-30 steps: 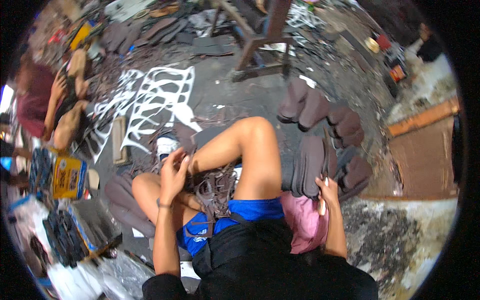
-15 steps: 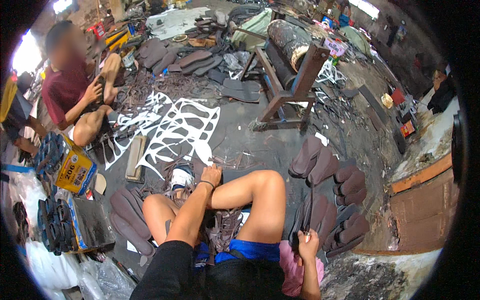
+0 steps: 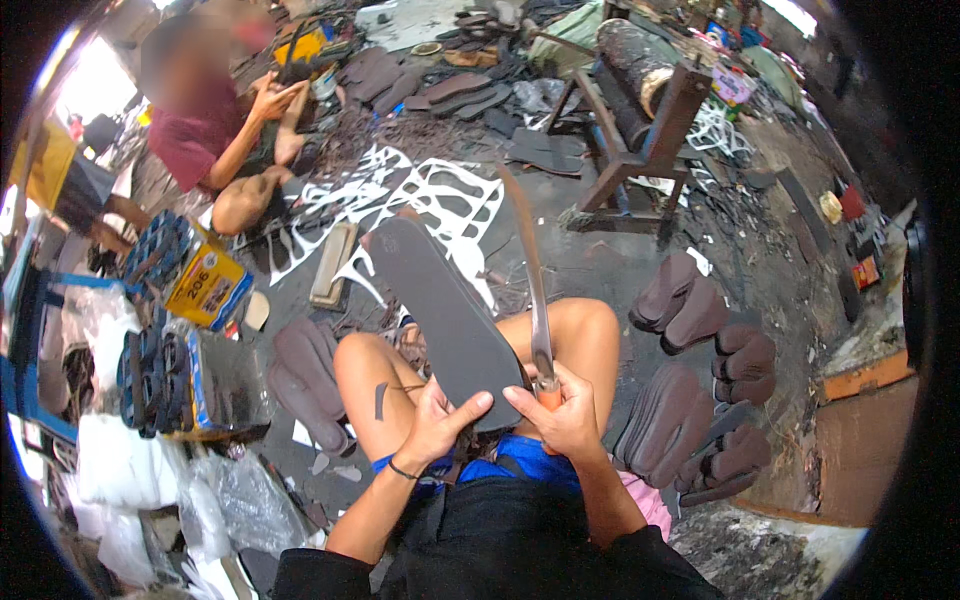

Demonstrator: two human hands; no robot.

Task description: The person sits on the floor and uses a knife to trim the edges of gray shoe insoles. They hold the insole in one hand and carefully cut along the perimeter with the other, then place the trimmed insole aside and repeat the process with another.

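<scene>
Dark, scuffed floor [image 3: 570, 275], strewn with scraps. Left to right we note clear plastic bags [image 3: 245, 500], a yellow box [image 3: 205, 285], a seated co-worker [image 3: 190, 142] in maroon, a white lattice [image 3: 470, 262] of cut-out sheet, a heavy brown frame [image 3: 672, 115], stacked brown soles [image 3: 655, 420]. Above our lap, tilted, lies a dark grey sole [image 3: 440, 310]: long, round-ended, matte, thick-edged. Our left hand [image 3: 437, 422] clamps its near end, thumb on top. Our right hand [image 3: 565, 412] is closed round the orange handle of a knife [image 3: 538, 300], thumb against the sole; the long, curved metal blade points away beside it.
</scene>
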